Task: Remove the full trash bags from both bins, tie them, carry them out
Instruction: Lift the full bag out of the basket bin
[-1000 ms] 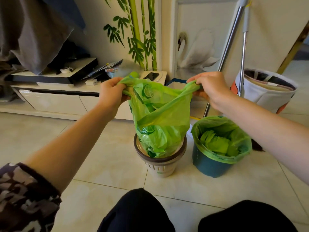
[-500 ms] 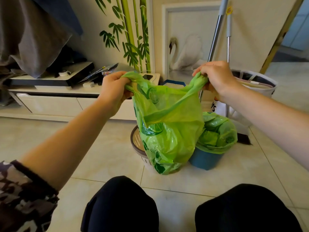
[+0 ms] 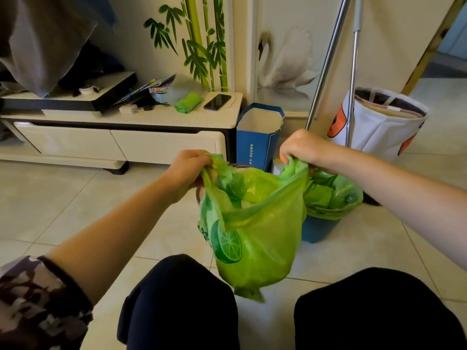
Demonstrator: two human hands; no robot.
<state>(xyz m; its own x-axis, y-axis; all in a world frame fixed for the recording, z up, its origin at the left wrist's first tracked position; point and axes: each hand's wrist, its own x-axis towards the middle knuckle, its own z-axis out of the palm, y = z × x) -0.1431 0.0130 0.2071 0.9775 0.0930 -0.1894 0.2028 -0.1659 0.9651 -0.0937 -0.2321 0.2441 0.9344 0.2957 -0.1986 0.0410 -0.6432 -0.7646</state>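
A full green trash bag (image 3: 255, 238) with a lime print hangs in the air above my knees. My left hand (image 3: 188, 170) grips its left top corner and my right hand (image 3: 302, 147) grips its right top corner, stretching the mouth between them. Behind it only a sliver of the brown-rimmed white bin (image 3: 198, 194) shows; the bag hides the rest. To the right stands the blue bin (image 3: 316, 231), still lined with its own green bag (image 3: 331, 195), which holds crumpled green waste.
A low white TV cabinet (image 3: 121, 137) runs along the left wall with a phone (image 3: 217, 101) and a green cloth (image 3: 188, 102) on top. A blue paper bag (image 3: 257, 137), two mop poles (image 3: 326, 64) and a white fabric basket (image 3: 381, 122) stand behind the bins.
The green bag has come up out of the white bin and toward me, now hanging free over my knees. Both hands kept their grip on its corners.
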